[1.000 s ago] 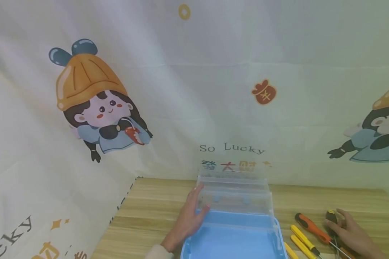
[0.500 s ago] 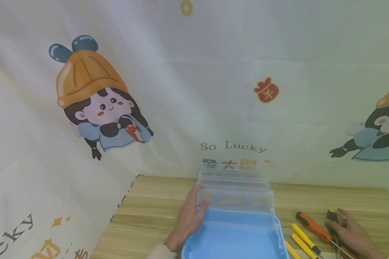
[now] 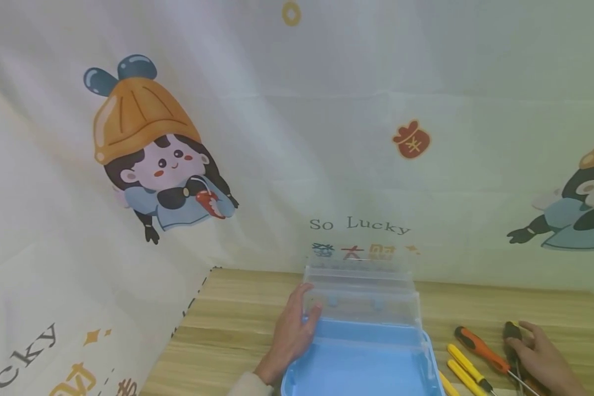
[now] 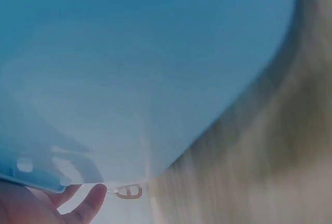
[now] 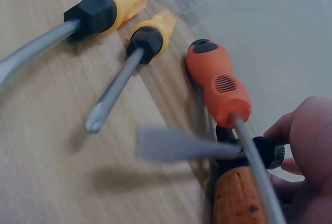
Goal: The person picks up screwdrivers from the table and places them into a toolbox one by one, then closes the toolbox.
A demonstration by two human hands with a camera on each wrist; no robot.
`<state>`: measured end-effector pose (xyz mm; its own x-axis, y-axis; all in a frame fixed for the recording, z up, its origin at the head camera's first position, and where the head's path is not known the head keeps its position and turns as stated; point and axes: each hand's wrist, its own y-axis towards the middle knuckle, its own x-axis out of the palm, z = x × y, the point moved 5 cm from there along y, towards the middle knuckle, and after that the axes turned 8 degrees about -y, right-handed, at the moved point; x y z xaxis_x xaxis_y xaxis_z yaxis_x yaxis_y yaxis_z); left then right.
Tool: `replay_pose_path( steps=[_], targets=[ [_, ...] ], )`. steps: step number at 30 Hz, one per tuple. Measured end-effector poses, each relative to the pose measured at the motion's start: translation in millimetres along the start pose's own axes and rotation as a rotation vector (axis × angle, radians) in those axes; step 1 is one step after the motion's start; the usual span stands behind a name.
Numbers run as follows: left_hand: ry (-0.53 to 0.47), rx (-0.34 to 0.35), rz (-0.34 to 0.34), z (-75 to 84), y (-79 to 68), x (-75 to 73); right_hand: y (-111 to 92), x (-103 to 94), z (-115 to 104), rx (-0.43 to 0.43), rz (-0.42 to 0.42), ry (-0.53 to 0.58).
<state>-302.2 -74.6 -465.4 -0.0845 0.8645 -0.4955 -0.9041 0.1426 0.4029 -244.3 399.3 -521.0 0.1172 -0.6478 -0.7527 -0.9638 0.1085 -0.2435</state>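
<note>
L hand (image 3: 292, 335) grips blue box (image 3: 361, 371), clear lid (image 3: 358, 308) up, floor showing; R hand (image 3: 544, 355) pinches blk screwdriver (image 3: 512, 331), orange driver (image 3: 482, 348) + yellow drivers (image 3: 462, 361) to its L.

At the lower left, a bare left hand (image 4: 35, 208) touches a narrow blue plastic ledge (image 4: 36, 181), its fingers partly hidden behind it. Directly above the grip rises a broad, smooth, glossy blue plastic wall (image 4: 129, 68), with pale bright patches close over the fingers and a rounded edge sweeping up and away rightward. Just beyond the fingertips, a small looped brown outline (image 4: 128, 192) shows on a whitish surface (image 4: 127, 212). Farther right of the grip stretches a blurred, brownish wood-grained surface (image 4: 254, 167).
</note>
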Motion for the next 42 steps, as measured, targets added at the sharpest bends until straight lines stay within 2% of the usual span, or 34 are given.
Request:
replay_pose_path(
  steps=[16,27,36,42],
  targets=[
    [0.023,0.044,0.008,-0.6,-1.1,2.6,-5,-5.8,-4,0.022,-0.004,0.012],
    [0.027,0.018,-0.010,-2.0,-1.4,2.1,-5,-7.2,-9,0.038,0.028,0.006],
    [0.012,-0.001,-0.014,-0.8,-1.2,0.7,-1,-7.1,-15,0.072,0.033,0.077],
    [0.013,-0.019,-0.024,-1.1,-1.2,-0.8,0,-8.9,-21,0.044,0.060,0.084]
  ],
)
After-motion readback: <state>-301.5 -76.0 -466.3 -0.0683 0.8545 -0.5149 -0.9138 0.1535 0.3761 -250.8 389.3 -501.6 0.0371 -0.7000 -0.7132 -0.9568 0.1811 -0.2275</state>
